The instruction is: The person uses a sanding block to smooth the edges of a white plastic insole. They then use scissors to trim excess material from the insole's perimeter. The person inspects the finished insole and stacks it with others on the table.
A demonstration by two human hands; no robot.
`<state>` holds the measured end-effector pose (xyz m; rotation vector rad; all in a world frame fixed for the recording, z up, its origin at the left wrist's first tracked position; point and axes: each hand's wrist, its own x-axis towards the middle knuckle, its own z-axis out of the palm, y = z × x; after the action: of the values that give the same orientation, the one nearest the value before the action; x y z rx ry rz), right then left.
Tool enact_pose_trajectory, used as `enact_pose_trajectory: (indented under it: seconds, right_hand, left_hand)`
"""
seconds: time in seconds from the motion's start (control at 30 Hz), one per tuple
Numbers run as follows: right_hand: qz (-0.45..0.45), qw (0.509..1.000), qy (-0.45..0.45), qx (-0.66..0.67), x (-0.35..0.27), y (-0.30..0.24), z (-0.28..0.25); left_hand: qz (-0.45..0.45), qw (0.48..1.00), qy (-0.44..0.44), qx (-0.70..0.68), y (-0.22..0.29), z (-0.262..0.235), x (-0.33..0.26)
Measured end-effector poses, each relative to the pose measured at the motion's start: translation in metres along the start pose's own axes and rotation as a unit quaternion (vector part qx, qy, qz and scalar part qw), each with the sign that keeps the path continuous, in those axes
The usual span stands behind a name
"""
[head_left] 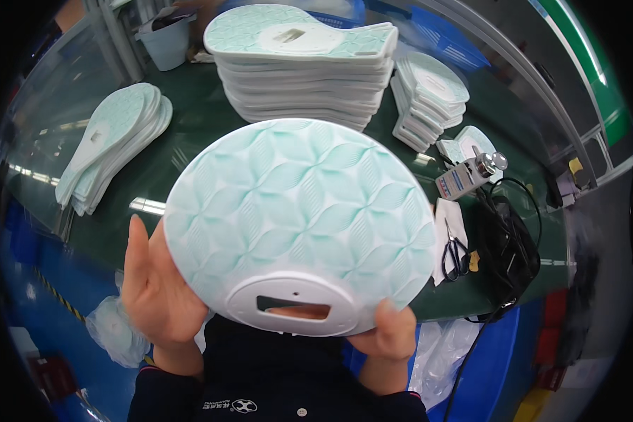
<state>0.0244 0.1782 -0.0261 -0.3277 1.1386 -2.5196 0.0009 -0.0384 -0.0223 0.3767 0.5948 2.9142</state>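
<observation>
Both hands hold up a round mint-patterned white panel.

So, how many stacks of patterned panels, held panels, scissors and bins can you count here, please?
Stacks of patterned panels on the table: 3 (left, middle, right)
Panel held in both hands: 1
Scissors: 1
Grey bin: 1
Total: 6

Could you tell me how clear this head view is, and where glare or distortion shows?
Head view: the round patterned panel held by the left hand and right hand is sharp; bright streaks of glare lie on the green table; straight edges bow near the rim; the corners are black.
</observation>
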Motion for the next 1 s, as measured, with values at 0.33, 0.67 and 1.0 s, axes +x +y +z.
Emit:
enact_pose_trajectory:
  seconds: [0.33, 0.67, 1.0]
  right_hand:
    - [-0.099, 0.971, -0.169, 0.134, 0.050, -0.078, -0.006]
    - [-0.132, 0.987, -0.011, 0.085, 0.072, -0.092, 0.007]
    - [-0.110, 0.972, -0.195, 0.073, 0.086, -0.077, -0.017]
  left_hand:
    - [-0.307, 0.908, -0.184, 0.218, -0.027, 0.026, -0.013]
    - [-0.271, 0.939, -0.155, 0.144, -0.035, 0.037, -0.023]
    - [-0.201, 0.965, -0.136, 0.104, -0.039, 0.034, -0.037]
